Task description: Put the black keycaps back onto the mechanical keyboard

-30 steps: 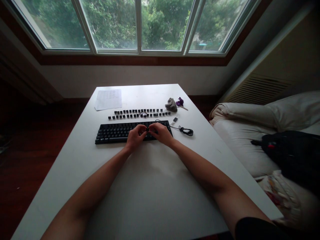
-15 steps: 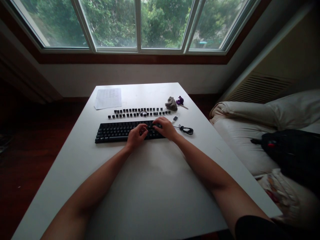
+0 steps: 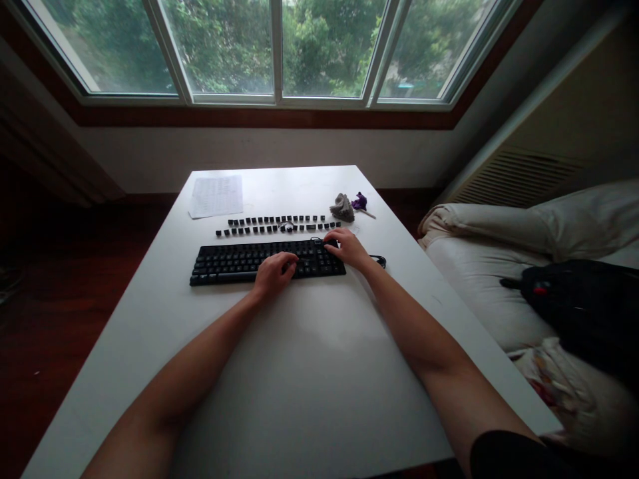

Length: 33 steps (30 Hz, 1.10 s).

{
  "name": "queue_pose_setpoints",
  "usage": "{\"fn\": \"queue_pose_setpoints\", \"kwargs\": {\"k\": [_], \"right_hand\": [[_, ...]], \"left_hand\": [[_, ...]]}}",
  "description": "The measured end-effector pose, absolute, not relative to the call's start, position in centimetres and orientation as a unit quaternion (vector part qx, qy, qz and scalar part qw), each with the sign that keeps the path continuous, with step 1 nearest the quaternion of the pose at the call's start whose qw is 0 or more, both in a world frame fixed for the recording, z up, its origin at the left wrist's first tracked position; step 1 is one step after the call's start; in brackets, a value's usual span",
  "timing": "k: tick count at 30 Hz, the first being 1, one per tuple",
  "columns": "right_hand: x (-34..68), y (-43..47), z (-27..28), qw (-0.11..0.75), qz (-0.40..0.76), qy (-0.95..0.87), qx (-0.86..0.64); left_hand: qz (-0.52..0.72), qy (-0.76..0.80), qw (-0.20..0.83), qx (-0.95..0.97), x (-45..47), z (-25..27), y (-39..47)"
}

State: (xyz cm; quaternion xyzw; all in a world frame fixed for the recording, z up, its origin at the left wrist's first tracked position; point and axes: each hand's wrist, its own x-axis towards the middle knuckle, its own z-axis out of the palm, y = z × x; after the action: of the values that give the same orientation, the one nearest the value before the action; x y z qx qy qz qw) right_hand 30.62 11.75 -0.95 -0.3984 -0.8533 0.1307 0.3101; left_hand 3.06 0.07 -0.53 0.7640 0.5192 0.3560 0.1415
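Keyboard [image 3: 234, 265] was apparently being worked: left hand [image 3: 273, 273] over keys [image 3: 249, 255], right hand [image 3: 348, 247] at far corner (fingers [image 3: 332, 235] bent, pinch indiscernible); precision seemed needed next.

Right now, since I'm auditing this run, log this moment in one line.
left hand: over black rectangular keyboard | right hand: at keyboard's far right corner | grip: unclear | beyond keyboard: two rows of small black keycaps

Printed paper [image 3: 215, 197] at far left corner of white counter [image 3: 289, 392], framed window [image 3: 277, 53] beyond, green trees [image 3: 224, 46] outside, pale sofa [image 3: 469, 286] right, black bag [image 3: 584, 299] on it, reddish floor [image 3: 74, 279] left
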Motion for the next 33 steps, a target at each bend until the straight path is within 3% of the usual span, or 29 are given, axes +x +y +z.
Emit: {"fn": "queue_pose_setpoints", "kwargs": {"k": [26,33], "right_hand": [[30.5,11.6,-0.4,0.266,0.142,-0.857,-0.418],[30.0,11.8,-1.2,0.313,0.201,-0.800,-0.472]], "left_hand": [[0.333,0.514,0.128,0.780,3.0,-0.2,0.0],[0.335,0.512,0.126,0.781,3.0,-0.2,0.0]]}}
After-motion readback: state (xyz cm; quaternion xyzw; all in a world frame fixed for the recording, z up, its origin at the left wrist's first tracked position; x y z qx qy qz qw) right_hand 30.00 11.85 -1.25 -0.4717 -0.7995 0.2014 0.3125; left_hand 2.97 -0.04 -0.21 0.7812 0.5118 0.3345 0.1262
